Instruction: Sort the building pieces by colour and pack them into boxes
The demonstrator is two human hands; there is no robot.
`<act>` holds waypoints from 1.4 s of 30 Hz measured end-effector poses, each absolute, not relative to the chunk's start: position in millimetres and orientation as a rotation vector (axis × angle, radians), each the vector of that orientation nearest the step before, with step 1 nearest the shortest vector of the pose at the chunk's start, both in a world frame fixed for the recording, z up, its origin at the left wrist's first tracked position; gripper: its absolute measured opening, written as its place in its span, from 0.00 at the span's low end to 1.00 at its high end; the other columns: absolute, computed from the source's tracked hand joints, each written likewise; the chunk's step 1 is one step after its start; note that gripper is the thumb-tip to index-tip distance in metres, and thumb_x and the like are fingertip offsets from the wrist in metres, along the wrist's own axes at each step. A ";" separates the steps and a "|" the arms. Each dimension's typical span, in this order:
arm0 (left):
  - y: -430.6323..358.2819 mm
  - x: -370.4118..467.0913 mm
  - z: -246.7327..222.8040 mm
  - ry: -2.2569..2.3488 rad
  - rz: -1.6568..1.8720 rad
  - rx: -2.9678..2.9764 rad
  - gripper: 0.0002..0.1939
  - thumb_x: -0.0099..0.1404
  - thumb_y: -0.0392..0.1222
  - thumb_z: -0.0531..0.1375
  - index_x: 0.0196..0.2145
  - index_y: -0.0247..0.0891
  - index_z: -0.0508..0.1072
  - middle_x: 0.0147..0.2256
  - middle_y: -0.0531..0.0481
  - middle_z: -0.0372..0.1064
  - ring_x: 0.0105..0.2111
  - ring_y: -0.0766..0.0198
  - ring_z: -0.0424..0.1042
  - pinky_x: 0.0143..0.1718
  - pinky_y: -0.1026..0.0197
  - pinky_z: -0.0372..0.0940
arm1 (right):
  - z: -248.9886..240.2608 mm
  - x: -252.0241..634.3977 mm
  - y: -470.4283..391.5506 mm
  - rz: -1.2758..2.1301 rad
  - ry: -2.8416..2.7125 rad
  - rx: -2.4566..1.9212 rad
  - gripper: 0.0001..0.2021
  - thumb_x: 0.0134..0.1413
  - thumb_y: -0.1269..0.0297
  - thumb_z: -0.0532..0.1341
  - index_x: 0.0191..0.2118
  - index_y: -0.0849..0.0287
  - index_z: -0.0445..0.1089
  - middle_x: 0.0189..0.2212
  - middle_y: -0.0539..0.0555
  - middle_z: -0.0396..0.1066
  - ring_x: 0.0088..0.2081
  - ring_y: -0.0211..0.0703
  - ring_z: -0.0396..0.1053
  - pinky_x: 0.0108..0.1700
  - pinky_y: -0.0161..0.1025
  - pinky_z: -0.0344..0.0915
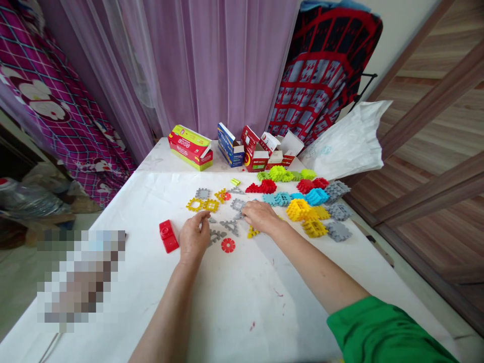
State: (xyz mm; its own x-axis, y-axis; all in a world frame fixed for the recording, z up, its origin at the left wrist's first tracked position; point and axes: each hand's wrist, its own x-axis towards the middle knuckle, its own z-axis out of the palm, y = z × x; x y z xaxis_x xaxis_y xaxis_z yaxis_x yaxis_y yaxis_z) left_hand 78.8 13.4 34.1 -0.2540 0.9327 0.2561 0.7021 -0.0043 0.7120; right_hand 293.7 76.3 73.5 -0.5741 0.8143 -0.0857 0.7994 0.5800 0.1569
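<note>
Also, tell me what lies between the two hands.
Grey toothed pieces lie between the left hand and the right hand, seen in the head view.

Boxes [230, 146] stand in a row along the far edge of the table [264, 312], with a curtain [215, 65] behind them and a bag [348, 141] to their right; blocks [298, 209] sit in clusters before the bag and the rightmost boxes; loose pieces [229, 228] spread mid-table, left of the blocks; the left hand [194, 234] is at their near left, the right hand [260, 217] over their right side; a case [168, 236] lies left of the left hand, and a disc [228, 245] between the forearms
</note>
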 end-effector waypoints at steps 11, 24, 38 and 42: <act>11.1 78.0 41.0 2.018 1.237 1.580 0.13 0.64 0.40 0.52 0.42 0.42 0.74 0.41 0.49 0.78 0.42 0.58 0.75 0.45 0.55 0.68 | 77.3 266.4 47.4 0.043 2.709 1.511 0.12 0.59 0.55 0.57 0.42 0.56 0.71 0.41 0.57 0.72 0.45 0.49 0.68 0.44 0.40 0.64; 8.6 93.0 28.7 1.787 1.145 1.589 0.14 0.62 0.47 0.57 0.44 0.42 0.74 0.36 0.49 0.77 0.29 0.64 0.74 0.33 0.62 0.66 | 55.4 257.1 44.8 -1.515 2.503 2.356 0.18 0.52 0.67 0.58 0.50 0.56 0.64 0.30 0.48 0.73 0.31 0.41 0.73 0.33 0.36 0.69; 0.0 113.2 41.3 1.218 1.008 1.040 0.22 0.48 0.54 0.66 0.35 0.36 0.69 0.19 0.59 0.66 0.14 0.75 0.59 0.16 0.69 0.54 | 28.4 269.4 15.8 -2.005 2.568 2.297 0.21 0.47 0.62 0.62 0.49 0.56 0.62 0.29 0.47 0.70 0.27 0.37 0.71 0.31 0.36 0.70; -3.6 113.3 40.8 1.290 0.893 1.147 0.17 0.50 0.51 0.64 0.32 0.36 0.71 0.20 0.57 0.66 0.15 0.74 0.59 0.17 0.69 0.54 | 24.5 288.3 1.6 -1.328 2.852 2.354 0.17 0.51 0.64 0.61 0.49 0.55 0.67 0.38 0.53 0.72 0.34 0.40 0.72 0.38 0.39 0.70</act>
State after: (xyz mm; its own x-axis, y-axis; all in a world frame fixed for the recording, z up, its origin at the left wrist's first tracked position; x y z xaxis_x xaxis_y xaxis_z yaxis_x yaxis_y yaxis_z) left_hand 113.3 -3.6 40.8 0.1110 0.9623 -0.2484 0.1061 0.2371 0.9657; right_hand 288.3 1.6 24.5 -0.0936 0.9812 0.1687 0.5022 0.1928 -0.8430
